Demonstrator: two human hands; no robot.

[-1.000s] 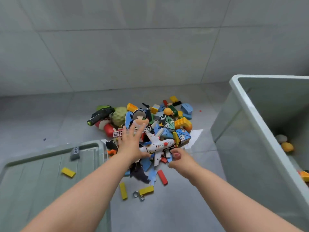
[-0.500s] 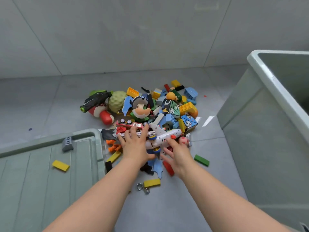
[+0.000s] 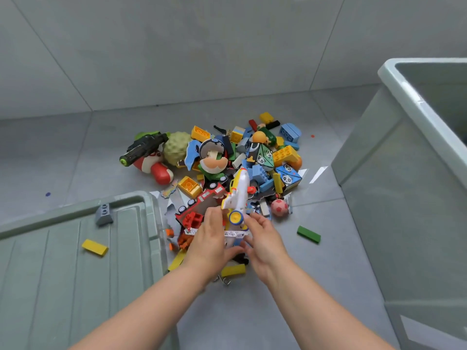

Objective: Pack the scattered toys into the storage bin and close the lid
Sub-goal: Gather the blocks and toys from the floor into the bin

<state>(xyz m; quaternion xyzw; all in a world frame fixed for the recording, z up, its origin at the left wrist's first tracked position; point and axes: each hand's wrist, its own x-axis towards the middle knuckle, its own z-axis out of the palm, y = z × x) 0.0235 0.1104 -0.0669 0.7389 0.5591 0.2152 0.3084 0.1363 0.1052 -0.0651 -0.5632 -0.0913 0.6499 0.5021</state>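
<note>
A pile of toys (image 3: 242,160) lies on the grey floor: bricks, panda blocks, a red fire truck (image 3: 202,200), a pink ball (image 3: 279,207) and a dark toy blaster (image 3: 144,147). A white toy airplane (image 3: 238,195) is tilted nose-up at the pile's near edge. My left hand (image 3: 209,241) and my right hand (image 3: 262,239) meet under it, fingers curled round its rear part and a white ladder piece (image 3: 233,233). The pale green storage bin (image 3: 404,173) stands open at the right. Its lid (image 3: 63,261) lies flat at the left.
On the lid rest a yellow brick (image 3: 94,247) and a grey brick (image 3: 104,213). A green brick (image 3: 308,234) lies alone between the pile and the bin. Yellow bricks (image 3: 233,270) and metal rings (image 3: 223,280) sit near my wrists. A tiled wall rises behind the pile.
Both hands have drawn together around the airplane, and it has tipped from lying flat to nose-up. The camera view has shifted left, so less of the bin's inside shows.
</note>
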